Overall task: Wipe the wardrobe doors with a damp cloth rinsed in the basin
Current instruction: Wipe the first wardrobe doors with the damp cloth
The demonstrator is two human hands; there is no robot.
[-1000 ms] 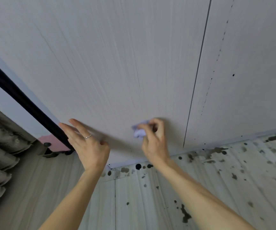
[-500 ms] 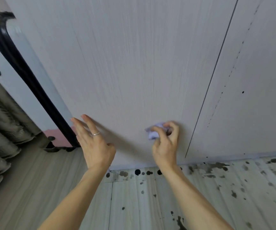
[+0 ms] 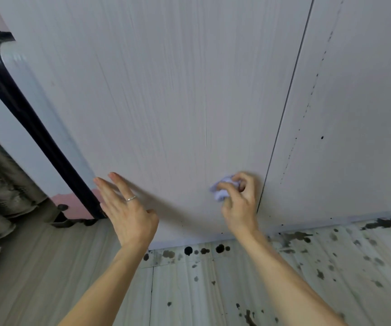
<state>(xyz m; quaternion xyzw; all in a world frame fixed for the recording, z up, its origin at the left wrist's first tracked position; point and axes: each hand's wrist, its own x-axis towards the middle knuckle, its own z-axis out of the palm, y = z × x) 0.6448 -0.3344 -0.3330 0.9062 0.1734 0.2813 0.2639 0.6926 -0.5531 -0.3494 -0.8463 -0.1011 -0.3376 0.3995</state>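
- Pinching a small crumpled pale-lilac cloth (image 3: pixel 221 193) in the curled fingers of the right hand (image 3: pixel 239 204), pressed low on the pale wood-grain wardrobe door (image 3: pixel 166 102), just left of the gap.
- Holding the left hand (image 3: pixel 128 214) flat, fingers straight, thin silver ring (image 3: pixel 131 198) on, near the door's lower left.
- Dark splotches all over the pale floor (image 3: pixel 213 292).

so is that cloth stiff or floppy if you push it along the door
Likely floppy: the cloth sits crumpled in a wad in the right hand. Probably light, since fingertips alone hold it against the wardrobe door.
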